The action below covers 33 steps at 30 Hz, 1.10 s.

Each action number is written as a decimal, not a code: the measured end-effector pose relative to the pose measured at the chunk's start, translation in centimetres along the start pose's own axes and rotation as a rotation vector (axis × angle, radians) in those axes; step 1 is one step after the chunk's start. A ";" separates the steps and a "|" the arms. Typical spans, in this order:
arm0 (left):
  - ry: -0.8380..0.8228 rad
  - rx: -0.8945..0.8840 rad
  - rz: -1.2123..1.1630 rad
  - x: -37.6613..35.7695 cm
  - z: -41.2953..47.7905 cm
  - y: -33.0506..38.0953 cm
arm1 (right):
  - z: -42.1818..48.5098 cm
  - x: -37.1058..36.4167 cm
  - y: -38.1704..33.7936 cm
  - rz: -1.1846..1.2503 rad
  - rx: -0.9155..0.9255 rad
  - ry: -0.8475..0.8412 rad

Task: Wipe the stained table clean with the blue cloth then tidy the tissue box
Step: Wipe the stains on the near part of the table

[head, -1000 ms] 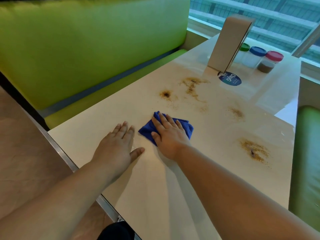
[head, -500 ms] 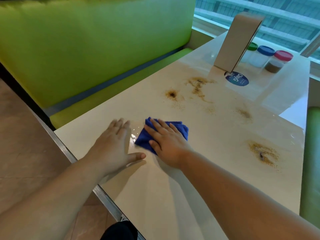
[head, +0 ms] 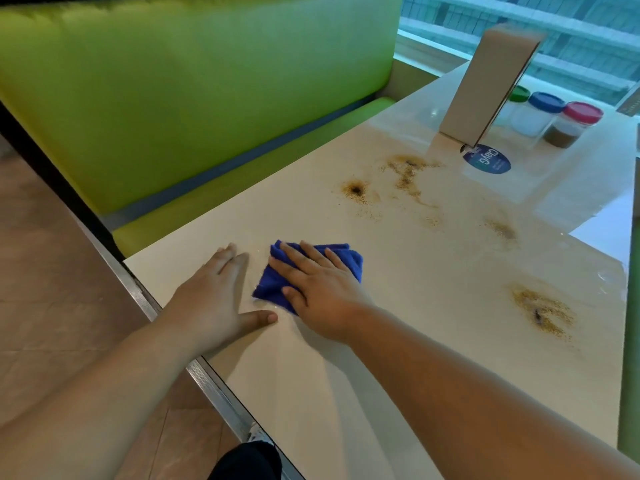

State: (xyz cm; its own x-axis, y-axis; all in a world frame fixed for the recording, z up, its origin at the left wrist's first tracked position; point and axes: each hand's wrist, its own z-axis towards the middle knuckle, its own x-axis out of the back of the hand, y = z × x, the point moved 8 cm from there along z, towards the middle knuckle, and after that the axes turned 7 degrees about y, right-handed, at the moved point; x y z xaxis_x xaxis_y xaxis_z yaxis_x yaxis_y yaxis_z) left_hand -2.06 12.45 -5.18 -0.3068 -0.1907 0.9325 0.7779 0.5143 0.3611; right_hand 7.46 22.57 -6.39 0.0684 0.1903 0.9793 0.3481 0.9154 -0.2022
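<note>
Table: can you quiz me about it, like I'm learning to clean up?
1. True or false: the right hand presses flat on the cloth.
2. How many jars stand behind the box? A one, B three, C five.
3. Fill in: the left hand rests flat on the ____.
Key: 1 true; 2 B; 3 table.

place: café booth | evidence: green padded bench [head: 194,98]; condiment jars [head: 550,116] on table [head: 346,393]; window [head: 571,15] alongside
</note>
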 end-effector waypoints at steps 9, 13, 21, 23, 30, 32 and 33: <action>0.006 -0.031 -0.051 0.2 0.1 0.1 | 4.3 2.1 0.0 0.290 -0.201 0.165; -0.016 0.027 -0.202 0.7 0.0 -1.1 | 3.9 -0.6 -3.5 0.034 -0.043 0.018; -0.150 0.047 0.080 0.3 -1.6 -3.0 | 4.1 -1.0 -0.4 -0.025 -0.222 -0.030; -0.158 0.039 0.067 0.3 -1.6 -3.2 | 3.7 -1.4 -3.1 -0.021 -0.123 -0.048; -0.200 0.013 0.067 0.2 -1.8 -3.6 | -3.1 -0.7 -1.6 0.027 -0.040 -0.007; -0.213 0.012 0.094 0.1 -1.8 -3.4 | -3.8 0.0 2.0 0.030 -0.166 -0.003; -0.221 0.016 0.104 0.1 -1.8 -3.2 | -3.6 0.2 3.4 0.020 -0.236 -0.003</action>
State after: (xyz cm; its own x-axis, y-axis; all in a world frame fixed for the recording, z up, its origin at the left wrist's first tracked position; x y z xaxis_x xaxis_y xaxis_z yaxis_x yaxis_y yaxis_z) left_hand -3.62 9.31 -6.18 -0.3396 0.0504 0.9392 0.8032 0.5352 0.2617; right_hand 12.02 24.49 -6.92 0.0748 0.2087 0.9751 0.5556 0.8033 -0.2145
